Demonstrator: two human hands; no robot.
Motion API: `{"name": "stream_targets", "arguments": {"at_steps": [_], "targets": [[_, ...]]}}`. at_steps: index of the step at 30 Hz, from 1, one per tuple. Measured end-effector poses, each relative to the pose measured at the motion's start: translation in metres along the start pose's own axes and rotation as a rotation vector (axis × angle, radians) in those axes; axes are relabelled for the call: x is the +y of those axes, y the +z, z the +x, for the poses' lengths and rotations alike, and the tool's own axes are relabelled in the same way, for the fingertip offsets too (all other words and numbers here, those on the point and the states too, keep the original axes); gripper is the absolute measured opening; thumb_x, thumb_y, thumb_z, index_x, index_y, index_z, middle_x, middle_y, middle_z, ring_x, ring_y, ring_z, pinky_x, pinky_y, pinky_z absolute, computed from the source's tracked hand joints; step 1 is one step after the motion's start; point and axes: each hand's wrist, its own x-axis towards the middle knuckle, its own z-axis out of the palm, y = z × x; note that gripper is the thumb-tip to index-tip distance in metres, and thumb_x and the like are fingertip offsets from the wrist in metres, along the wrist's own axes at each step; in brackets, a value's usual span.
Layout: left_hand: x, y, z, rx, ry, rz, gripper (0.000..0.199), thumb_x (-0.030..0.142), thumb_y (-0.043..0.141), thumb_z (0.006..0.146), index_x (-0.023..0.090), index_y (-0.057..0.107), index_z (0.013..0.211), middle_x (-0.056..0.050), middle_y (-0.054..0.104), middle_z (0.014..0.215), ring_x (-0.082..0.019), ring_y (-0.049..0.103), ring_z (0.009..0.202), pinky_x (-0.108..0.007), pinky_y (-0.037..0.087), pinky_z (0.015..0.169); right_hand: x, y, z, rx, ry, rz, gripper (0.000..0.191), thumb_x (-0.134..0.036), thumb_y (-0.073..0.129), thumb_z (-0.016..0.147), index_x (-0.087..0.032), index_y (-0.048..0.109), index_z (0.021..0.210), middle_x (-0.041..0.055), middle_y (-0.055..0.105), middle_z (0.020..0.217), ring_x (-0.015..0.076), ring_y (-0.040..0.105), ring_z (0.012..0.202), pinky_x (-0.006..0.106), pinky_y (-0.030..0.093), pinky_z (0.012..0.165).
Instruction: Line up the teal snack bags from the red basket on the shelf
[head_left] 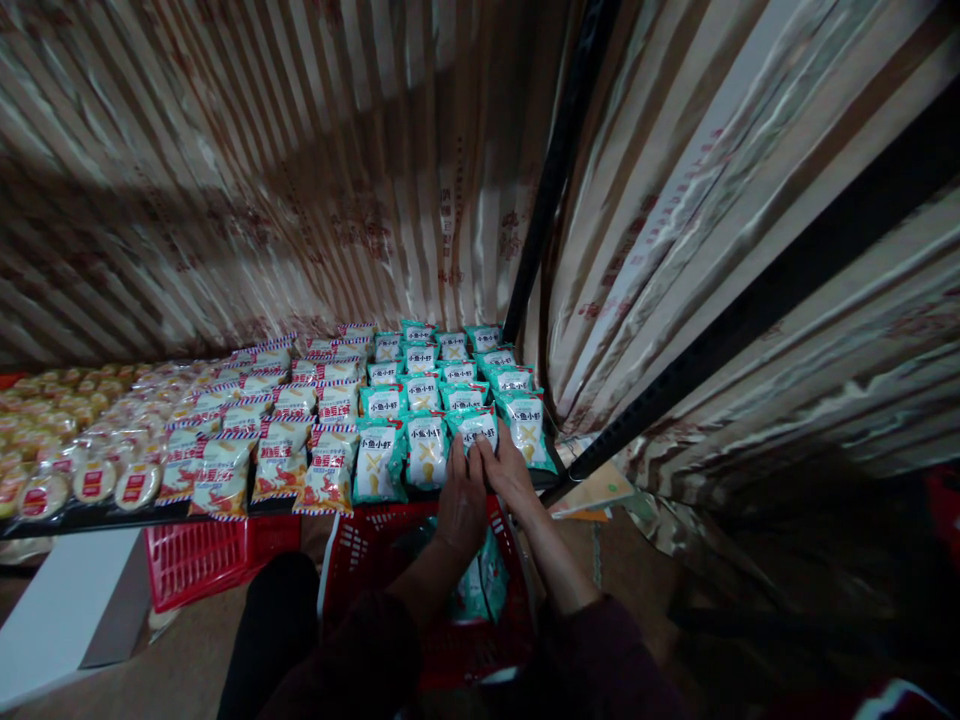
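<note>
My left hand (pixel 463 500) and my right hand (pixel 508 470) are side by side at the front edge of the shelf, both on one green-and-white snack bag (pixel 477 428). Their fingers wrap round its lower part from both sides. Rows of matching green bags (pixel 426 450) stand around it, one row behind another. Below my hands, a red basket (pixel 346 550) holds several more green bags (pixel 472 592), partly hidden by my left forearm.
Red-and-white snack bags (pixel 281 455) and round wrapped cakes (pixel 94 482) fill the shelf leftward. Black metal posts (pixel 622 435) rise at the right before striped curtains (pixel 360 180). Under the shelf are another red basket (pixel 199 560) and a white box (pixel 71 610).
</note>
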Motion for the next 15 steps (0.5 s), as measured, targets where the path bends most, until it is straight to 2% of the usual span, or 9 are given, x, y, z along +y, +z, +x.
{"name": "stream_targets", "arguments": {"at_steps": [4,8,12,15], "targets": [[-0.001,0.006,0.006,0.037,-0.06,-0.046,0.068,0.003,0.035,0.086,0.015,0.012,0.148,-0.02,0.02,0.153,-0.031,0.018,0.143,-0.057,0.035,0.108,0.002,0.006,0.002,0.048,0.012,-0.047,0.056,-0.045,0.035,0.088,-0.015,0.043,0.135,0.0139,0.065,0.115,0.0269,0.063,0.1,0.041,0.049,0.089],[-0.003,0.009,0.011,0.078,-0.082,-0.059,0.066,0.001,0.03,0.086,0.012,0.01,0.148,-0.022,0.023,0.151,-0.029,0.017,0.143,-0.052,0.037,0.109,0.001,0.012,0.004,0.082,0.05,-0.08,0.056,-0.045,0.033,0.088,-0.013,0.043,0.134,0.016,0.064,0.114,0.0284,0.063,0.102,0.042,0.048,0.089],[-0.003,0.006,0.016,0.087,-0.06,-0.018,0.064,0.001,0.032,0.086,0.01,0.014,0.147,-0.021,0.034,0.146,-0.029,0.017,0.143,-0.05,0.039,0.108,0.003,0.017,0.008,0.117,0.052,-0.099,0.056,-0.044,0.033,0.088,-0.012,0.044,0.133,0.0164,0.064,0.114,0.0293,0.062,0.102,0.043,0.048,0.088],[-0.003,0.002,0.02,0.089,-0.059,0.009,0.062,0.002,0.034,0.086,0.008,0.018,0.145,-0.022,0.038,0.143,-0.029,0.019,0.142,-0.049,0.04,0.107,0.005,0.02,0.011,0.14,-0.001,-0.08,0.055,-0.043,0.033,0.088,-0.013,0.044,0.133,0.0153,0.064,0.114,0.0289,0.062,0.102,0.044,0.048,0.089]]}}
